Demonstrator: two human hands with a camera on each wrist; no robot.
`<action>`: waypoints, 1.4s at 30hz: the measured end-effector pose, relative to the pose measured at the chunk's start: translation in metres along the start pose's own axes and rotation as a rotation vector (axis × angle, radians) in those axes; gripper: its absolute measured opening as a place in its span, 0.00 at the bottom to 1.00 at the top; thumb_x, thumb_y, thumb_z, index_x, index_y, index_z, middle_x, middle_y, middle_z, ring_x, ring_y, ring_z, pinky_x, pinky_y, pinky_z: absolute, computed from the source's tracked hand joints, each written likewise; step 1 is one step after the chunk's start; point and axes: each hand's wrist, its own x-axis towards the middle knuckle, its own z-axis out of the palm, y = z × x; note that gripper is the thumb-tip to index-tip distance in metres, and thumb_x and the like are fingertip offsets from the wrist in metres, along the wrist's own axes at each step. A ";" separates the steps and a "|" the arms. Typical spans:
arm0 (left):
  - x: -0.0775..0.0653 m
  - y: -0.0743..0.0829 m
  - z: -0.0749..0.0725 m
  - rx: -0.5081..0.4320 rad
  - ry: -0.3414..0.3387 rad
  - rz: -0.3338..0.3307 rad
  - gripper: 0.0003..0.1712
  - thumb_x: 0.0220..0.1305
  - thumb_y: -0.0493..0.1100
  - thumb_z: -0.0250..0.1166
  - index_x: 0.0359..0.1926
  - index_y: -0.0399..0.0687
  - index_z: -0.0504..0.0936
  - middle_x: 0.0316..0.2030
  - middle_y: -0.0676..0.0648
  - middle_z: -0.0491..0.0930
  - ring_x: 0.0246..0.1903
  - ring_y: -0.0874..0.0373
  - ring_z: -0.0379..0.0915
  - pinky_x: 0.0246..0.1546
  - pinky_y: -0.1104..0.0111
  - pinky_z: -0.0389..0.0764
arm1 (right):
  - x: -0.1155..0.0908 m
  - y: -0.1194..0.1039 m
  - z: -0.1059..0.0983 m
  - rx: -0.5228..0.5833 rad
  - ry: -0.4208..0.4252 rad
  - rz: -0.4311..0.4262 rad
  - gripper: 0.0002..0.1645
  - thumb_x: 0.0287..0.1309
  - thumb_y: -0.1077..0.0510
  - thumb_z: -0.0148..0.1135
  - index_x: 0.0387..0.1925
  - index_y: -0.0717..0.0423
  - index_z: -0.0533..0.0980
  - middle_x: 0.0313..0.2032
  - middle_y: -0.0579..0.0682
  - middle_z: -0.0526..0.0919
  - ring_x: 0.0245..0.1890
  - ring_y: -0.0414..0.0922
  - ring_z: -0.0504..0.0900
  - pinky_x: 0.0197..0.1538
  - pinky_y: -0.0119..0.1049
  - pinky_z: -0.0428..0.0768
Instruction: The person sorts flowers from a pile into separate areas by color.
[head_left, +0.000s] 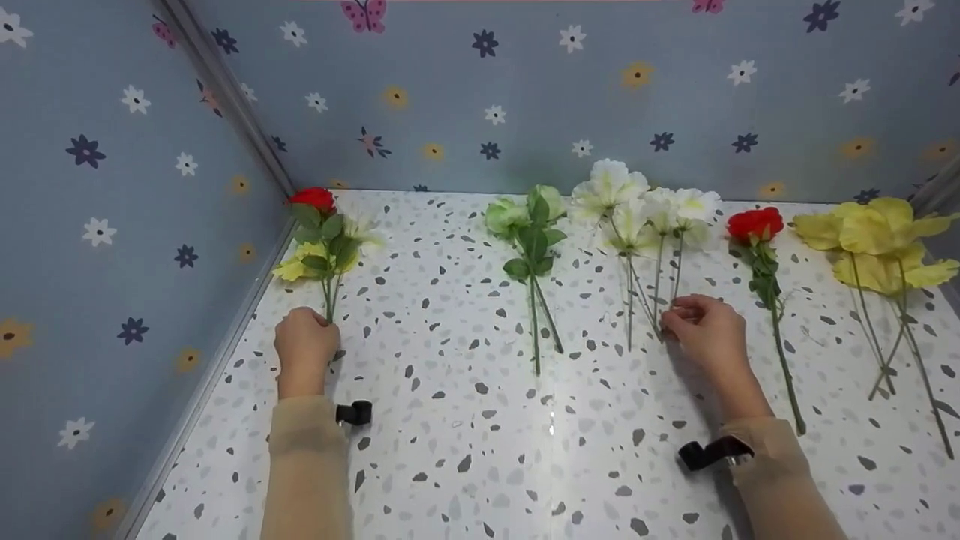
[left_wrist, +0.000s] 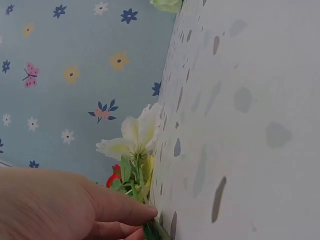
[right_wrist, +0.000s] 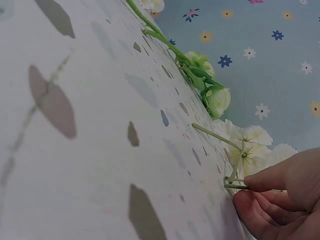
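On the left, my left hand (head_left: 306, 341) grips the stems of a small bunch: a red rose (head_left: 313, 199), a yellow flower (head_left: 296, 264) and a white flower (left_wrist: 135, 132) partly hidden behind leaves. The bunch lies near the corner by the side wall. My right hand (head_left: 709, 334) pinches stem ends (right_wrist: 239, 183) from the group of white flowers (head_left: 611, 187), whose heads lie against the back wall. Exactly how many stems it holds, I cannot tell. One white flower's stem (head_left: 629, 307) lies beside them, apart from the fingers.
Green-white roses (head_left: 506, 216) with leafy stems lie between my hands. To the right of my right hand lie another red rose (head_left: 756, 223) and several yellow flowers (head_left: 874, 225). A speckled tabletop (head_left: 450, 450) meets a patterned back wall (head_left: 450, 90) and left wall (head_left: 150, 225).
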 end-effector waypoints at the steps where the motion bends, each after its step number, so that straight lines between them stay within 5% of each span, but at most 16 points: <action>1: 0.000 0.000 0.000 -0.003 0.002 0.002 0.12 0.64 0.38 0.57 0.37 0.32 0.82 0.38 0.32 0.83 0.41 0.36 0.77 0.43 0.46 0.78 | 0.000 -0.001 0.000 0.001 -0.004 0.003 0.22 0.66 0.54 0.66 0.57 0.60 0.78 0.45 0.57 0.85 0.41 0.50 0.84 0.35 0.28 0.82; 11: -0.005 0.008 -0.010 -0.106 0.015 -0.068 0.14 0.69 0.42 0.60 0.45 0.35 0.83 0.45 0.34 0.82 0.43 0.39 0.78 0.43 0.51 0.80 | -0.004 -0.004 -0.001 -0.018 0.021 0.000 0.24 0.66 0.52 0.65 0.58 0.60 0.78 0.46 0.58 0.84 0.39 0.51 0.86 0.34 0.28 0.82; 20: -0.008 0.023 -0.018 -0.219 0.071 -0.056 0.15 0.71 0.45 0.61 0.50 0.38 0.83 0.45 0.39 0.83 0.41 0.45 0.79 0.42 0.58 0.80 | -0.002 -0.002 -0.008 -0.007 0.019 0.010 0.25 0.66 0.48 0.65 0.58 0.59 0.78 0.47 0.57 0.84 0.39 0.50 0.87 0.34 0.28 0.82; 27: -0.017 0.051 -0.018 -0.394 0.219 0.021 0.13 0.71 0.43 0.63 0.49 0.38 0.83 0.42 0.41 0.82 0.40 0.52 0.78 0.38 0.68 0.78 | -0.004 -0.012 -0.024 0.047 0.063 0.066 0.33 0.66 0.39 0.63 0.62 0.57 0.75 0.51 0.56 0.82 0.41 0.47 0.86 0.34 0.28 0.83; 30: -0.024 0.069 -0.013 -0.524 0.233 0.089 0.11 0.69 0.39 0.65 0.48 0.36 0.82 0.40 0.42 0.81 0.38 0.55 0.78 0.37 0.73 0.79 | -0.006 -0.022 -0.030 0.121 0.082 0.092 0.34 0.65 0.36 0.62 0.62 0.54 0.75 0.51 0.54 0.82 0.42 0.44 0.86 0.40 0.29 0.84; 36: -0.049 0.112 0.012 -0.854 0.115 0.256 0.08 0.65 0.29 0.67 0.44 0.31 0.79 0.37 0.40 0.79 0.35 0.52 0.77 0.38 0.71 0.82 | -0.018 -0.045 -0.027 0.377 0.106 -0.042 0.28 0.65 0.45 0.66 0.58 0.60 0.77 0.47 0.57 0.83 0.40 0.46 0.87 0.45 0.31 0.85; 42: -0.082 0.149 0.045 -0.989 -0.069 0.371 0.07 0.62 0.26 0.66 0.41 0.33 0.79 0.36 0.39 0.80 0.35 0.50 0.78 0.40 0.67 0.84 | -0.034 -0.067 -0.009 0.511 0.019 -0.187 0.25 0.65 0.50 0.68 0.55 0.64 0.78 0.45 0.59 0.83 0.39 0.49 0.87 0.44 0.33 0.85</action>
